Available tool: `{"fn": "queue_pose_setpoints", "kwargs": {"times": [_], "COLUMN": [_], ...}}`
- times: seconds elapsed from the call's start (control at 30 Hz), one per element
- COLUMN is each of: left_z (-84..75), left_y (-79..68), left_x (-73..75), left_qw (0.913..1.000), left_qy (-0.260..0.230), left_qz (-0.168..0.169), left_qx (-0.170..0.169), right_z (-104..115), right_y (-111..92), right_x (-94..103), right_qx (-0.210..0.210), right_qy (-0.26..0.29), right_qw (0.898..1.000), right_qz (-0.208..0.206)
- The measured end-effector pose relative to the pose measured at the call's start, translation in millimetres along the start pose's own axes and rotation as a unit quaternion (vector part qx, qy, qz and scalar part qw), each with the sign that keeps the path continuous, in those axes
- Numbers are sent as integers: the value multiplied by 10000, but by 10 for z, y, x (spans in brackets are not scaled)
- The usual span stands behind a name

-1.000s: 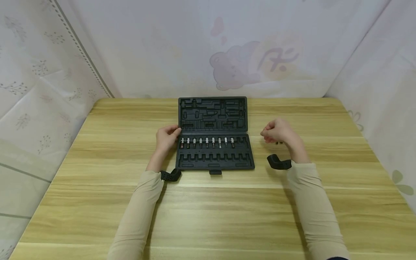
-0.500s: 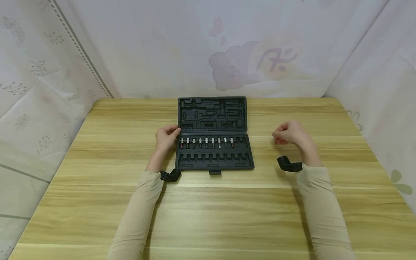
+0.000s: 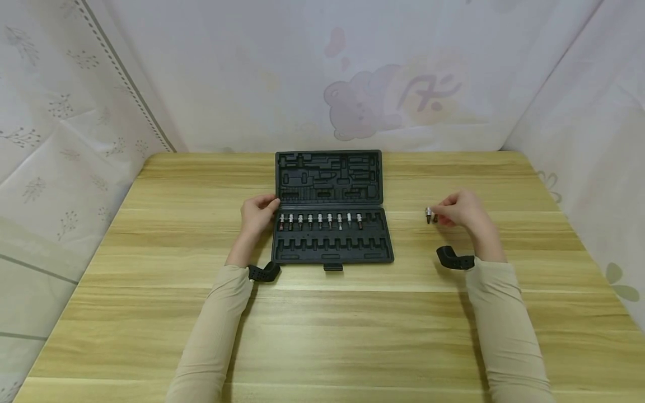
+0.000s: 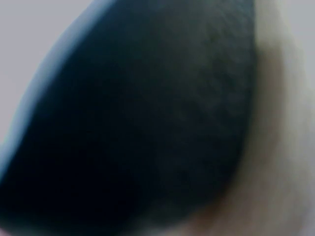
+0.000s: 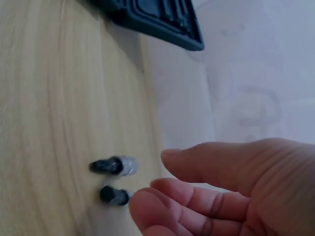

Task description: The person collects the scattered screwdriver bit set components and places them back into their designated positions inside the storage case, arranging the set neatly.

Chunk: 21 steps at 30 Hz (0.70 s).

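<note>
A black bit socket case (image 3: 332, 246) lies open on the wooden table in the head view. Several silver-and-dark bit sockets (image 3: 320, 219) fill most of its upper row. My left hand (image 3: 258, 211) holds the case's left edge near the hinge, thumb and fingers at the rim. To the right, my right hand (image 3: 461, 210) is beside two loose bit sockets. One loose bit socket (image 5: 115, 166) shows its silver end in the right wrist view; the second bit socket (image 5: 114, 195) is partly behind the fingertips. That hand's thumb and fingers are apart, with nothing between them.
The lower row of slots (image 3: 332, 244) in the case holds no bits. Its lid (image 3: 330, 176) leans back toward the pale patterned curtain (image 3: 242, 84). A black wrist mount (image 4: 147, 118) blocks most of the left wrist view.
My right hand has moved right, away from the case, and its fingers have come over to the far side of the loose bit sockets, uncovering them. My left hand stays at the case.
</note>
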<state>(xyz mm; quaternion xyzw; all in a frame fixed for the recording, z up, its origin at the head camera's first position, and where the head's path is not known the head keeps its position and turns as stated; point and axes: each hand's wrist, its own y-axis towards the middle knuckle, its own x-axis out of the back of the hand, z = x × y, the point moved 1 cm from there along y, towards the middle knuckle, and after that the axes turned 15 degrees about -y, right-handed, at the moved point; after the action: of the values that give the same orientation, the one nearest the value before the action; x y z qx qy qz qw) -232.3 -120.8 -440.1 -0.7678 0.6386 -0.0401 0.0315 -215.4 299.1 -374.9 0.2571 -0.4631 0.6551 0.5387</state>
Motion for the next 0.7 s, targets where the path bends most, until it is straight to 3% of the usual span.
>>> {"fn": "queue_pose_setpoints", "kwargs": {"times": [0.17,0.4,0.7], "left_z": [5,6,0], "left_y": [0,3,9], "left_x": [7,-2,6], "left_qw": [10000,10000,10000], "left_qy": [24,-1,-8], "left_qz": [3,0,41], "left_qx": [1,0,3], "right_z": [-91,-159,-174], "right_y": [43,75,130], "right_x": [-27,-59,-72], "right_qx": [-168,-356,-499], "right_qy": [19,-381,-451], "right_qw": [9997,9970,9967], "right_qz": [-171,-568,-449]}}
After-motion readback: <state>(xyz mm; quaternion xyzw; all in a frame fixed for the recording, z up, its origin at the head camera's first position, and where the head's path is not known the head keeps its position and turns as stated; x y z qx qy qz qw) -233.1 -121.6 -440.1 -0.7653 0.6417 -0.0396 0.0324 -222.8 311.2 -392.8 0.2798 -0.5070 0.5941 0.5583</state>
